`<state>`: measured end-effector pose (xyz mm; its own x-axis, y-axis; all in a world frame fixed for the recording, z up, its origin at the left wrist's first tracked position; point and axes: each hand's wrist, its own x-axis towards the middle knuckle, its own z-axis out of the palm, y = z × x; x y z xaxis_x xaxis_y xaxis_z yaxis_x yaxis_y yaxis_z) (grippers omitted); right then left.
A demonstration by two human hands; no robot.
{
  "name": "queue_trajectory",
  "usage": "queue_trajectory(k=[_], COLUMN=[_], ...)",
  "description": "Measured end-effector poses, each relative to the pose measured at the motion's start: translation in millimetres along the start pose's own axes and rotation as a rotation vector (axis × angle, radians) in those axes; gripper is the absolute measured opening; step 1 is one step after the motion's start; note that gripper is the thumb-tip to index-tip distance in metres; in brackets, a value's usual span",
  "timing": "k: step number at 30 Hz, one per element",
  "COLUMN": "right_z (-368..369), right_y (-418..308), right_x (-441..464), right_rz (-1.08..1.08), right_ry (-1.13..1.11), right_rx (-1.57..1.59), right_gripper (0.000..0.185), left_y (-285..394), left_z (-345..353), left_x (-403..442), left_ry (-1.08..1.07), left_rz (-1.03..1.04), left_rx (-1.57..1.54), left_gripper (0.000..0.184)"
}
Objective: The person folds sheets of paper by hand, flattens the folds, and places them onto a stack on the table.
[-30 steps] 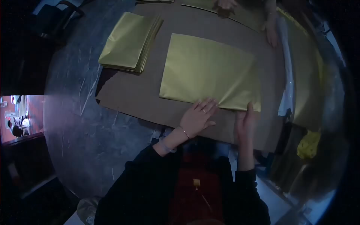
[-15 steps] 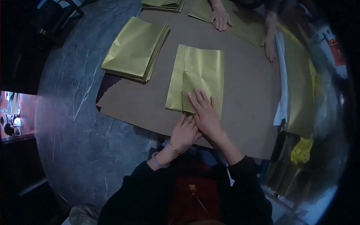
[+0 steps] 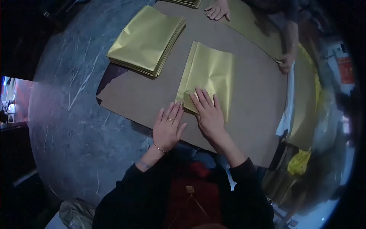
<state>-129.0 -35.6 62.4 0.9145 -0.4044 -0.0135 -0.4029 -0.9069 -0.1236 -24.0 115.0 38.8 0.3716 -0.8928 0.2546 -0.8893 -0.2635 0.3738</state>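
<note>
A folded gold paper sheet [image 3: 215, 68] lies on the brown table in front of me, with a narrow strip folded along its left side. My right hand [image 3: 209, 116] rests flat on its lower part, fingers stretched out toward the far edge. At the lower left corner, my left hand [image 3: 167, 128] lies with fingers extended, the fingertips touching the corner of the sheet. The left hand wears a ring and a thin bracelet. Neither hand grips anything.
A thick stack of folded gold sheets [image 3: 146, 40] stands at the table's left, another stack [image 3: 188, 3] behind it. Across the table, a co-worker's hands [image 3: 218, 9] are at a large gold sheet [image 3: 251, 28]. A yellow bag [image 3: 299, 162] hangs at the right.
My left hand has moved left, from beside my right wrist to the sheet's corner, and its fingers have straightened. The sheet's left strip looks narrower. The co-worker's hands have moved farther apart.
</note>
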Motion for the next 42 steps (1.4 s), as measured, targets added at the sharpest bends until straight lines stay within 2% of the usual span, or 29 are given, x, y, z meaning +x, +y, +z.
queue_trajectory(k=[7,18,32,39,42], right_z=[1.5,-1.4,6.9,4.0,4.7], right_y=[-13.4,-13.1,-18.6,-22.9,-22.8], right_x=[12.8,13.0,16.7,18.1,18.9], right_rz=[-0.066,-0.032,-0.042,-0.031,-0.017], right_ry=[0.027,0.004,0.040,0.030,-0.010], right_rx=[-0.054,-0.061,-0.002,0.015,-0.015], right_gripper=[0.069,0.066,0.061,0.068,0.069], left_y=[-2.4,-4.7,-4.9,-6.9,-3.8], left_z=[1.6,-11.4,-5.5,-6.3,-6.9], left_x=[-1.8,-2.8,-4.8,-6.0,-3.9], left_ry=[-0.042,0.000,0.028,0.027,0.084], left_rz=[0.007,-0.070,-0.087,-0.059,-0.129], left_rx=[-0.017,-0.069,-0.111,-0.128,-0.188], left_gripper=[0.050,0.056,0.050,0.051,0.052])
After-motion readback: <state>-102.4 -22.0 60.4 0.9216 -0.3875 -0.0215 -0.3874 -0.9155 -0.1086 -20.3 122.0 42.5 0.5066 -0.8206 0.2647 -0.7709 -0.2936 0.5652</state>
